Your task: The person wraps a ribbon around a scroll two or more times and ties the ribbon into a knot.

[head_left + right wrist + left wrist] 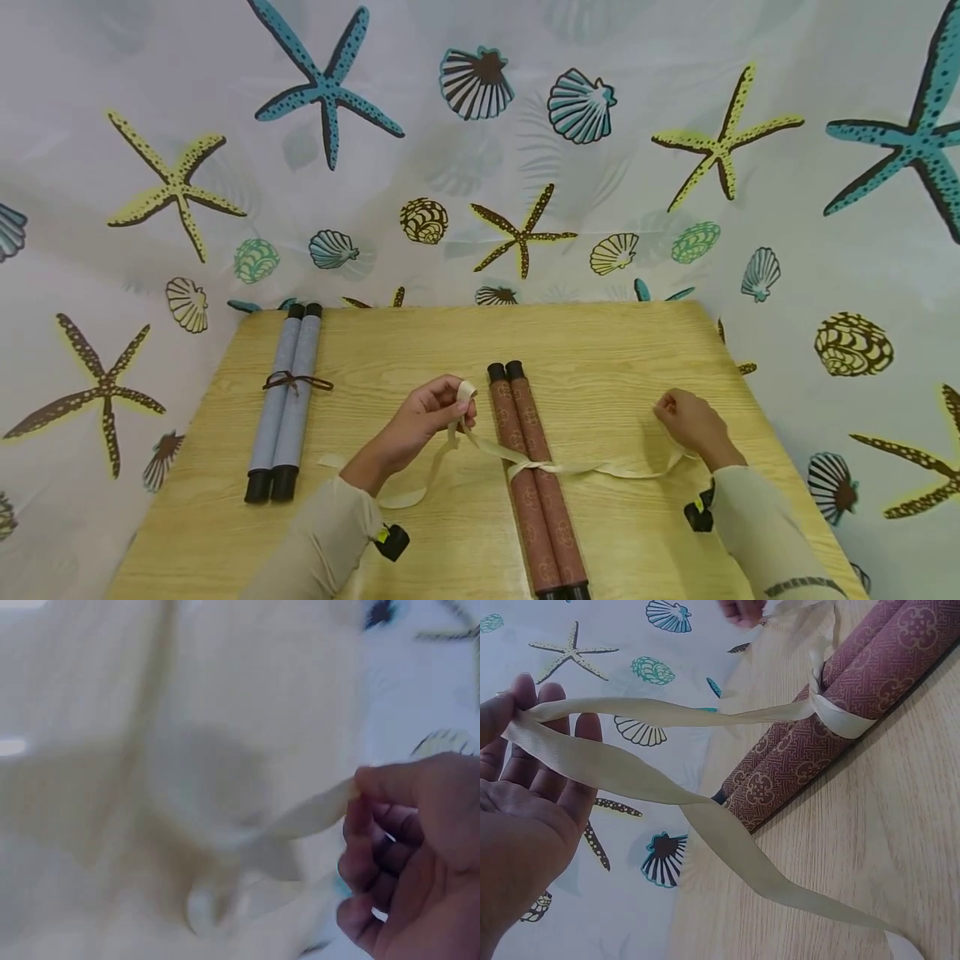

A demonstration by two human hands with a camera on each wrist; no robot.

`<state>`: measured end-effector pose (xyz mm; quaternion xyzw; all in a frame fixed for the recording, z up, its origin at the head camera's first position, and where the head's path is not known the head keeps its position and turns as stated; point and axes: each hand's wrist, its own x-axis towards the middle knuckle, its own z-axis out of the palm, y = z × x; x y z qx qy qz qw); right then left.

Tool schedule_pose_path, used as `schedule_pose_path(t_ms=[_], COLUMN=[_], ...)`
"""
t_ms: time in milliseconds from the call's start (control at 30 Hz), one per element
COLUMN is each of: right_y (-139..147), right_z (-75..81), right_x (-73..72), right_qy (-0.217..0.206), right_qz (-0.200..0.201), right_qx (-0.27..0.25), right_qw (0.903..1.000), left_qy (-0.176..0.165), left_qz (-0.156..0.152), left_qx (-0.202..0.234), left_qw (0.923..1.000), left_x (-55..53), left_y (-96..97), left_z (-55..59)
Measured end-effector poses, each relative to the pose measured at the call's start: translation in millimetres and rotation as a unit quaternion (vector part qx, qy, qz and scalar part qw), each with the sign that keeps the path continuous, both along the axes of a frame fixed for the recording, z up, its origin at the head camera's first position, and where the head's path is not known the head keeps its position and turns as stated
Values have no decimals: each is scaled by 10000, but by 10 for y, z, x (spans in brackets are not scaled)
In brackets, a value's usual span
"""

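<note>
Two brown patterned scrolls [536, 492] with black end caps lie side by side on the table. A cream ribbon [592, 468] goes round both and crosses over itself on top of them. Left of the scrolls, my left hand [431, 417] pinches the ribbon between thumb and fingers, making a loop; its tail trails down to the table in the left wrist view. Over on the right, my right hand [693, 425] pinches the other stretch of ribbon [319, 814] between thumb and forefinger. That view is blurred, with the loose ribbon hanging in a curl below the fingers.
Two grey-blue scrolls [285, 408] with black caps, tied with a dark brown cord [296, 381], lie at the table's left. The wooden table [600, 342] meets a hanging cloth [420, 275] printed with starfish and shells at its back and sides.
</note>
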<state>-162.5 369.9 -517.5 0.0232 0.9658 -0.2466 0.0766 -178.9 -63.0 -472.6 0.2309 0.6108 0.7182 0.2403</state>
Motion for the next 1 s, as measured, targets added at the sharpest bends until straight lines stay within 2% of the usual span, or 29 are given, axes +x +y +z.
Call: schedule_pose_path(t_ms=[67,133,200,267,367,467,533,567,600,700,800,900,1000], right_y=[-285,-596,-900,-1197,-1597,-1924,-2053,-2081,-2090,-2021,-1885,-1771,-1696], right_z=[186,391,584,762,942,990,966,948,935,924,956,968,950], right_x=[-144,-283,-403,-495,-593,-666,-684,-679,-663,-555,-416,-308,-243], right_qy=[364,642,819,866,731,301,-45,-182,-262,-302,-211,-115,74], right_qz=[373,723,1073,1411,1798,2136,2339,2438,2506,2520,2520,2747,2882], right_qx=[-410,-962,-1551,-2149,-3048,-3777,-3914,-3880,-3770,-3341,-3008,-2744,-2495], right_qw=[9978,9907,9786,9625,9324,9004,8900,8886,8913,9077,9196,9215,9244], left_qy=[46,87,113,150,196,192,181,180,181,332,581,715,851], left_qz=[0,-14,-34,-66,-120,-155,-180,-195,-203,-204,-83,73,111], left_qx=[-27,-60,-73,-75,-50,-83,-111,-147,-187,-377,-706,-996,-1140], left_qw=[10000,9999,9999,9998,9997,9997,9996,9995,9995,9985,9958,9924,9898], left_x=[6,11,14,19,28,43,48,53,55,50,25,-9,-46], left_y=[1,3,6,6,-6,-28,-23,-9,6,64,150,263,378], left_z=[3,6,4,2,-15,-28,-43,-45,-46,-32,9,52,48])
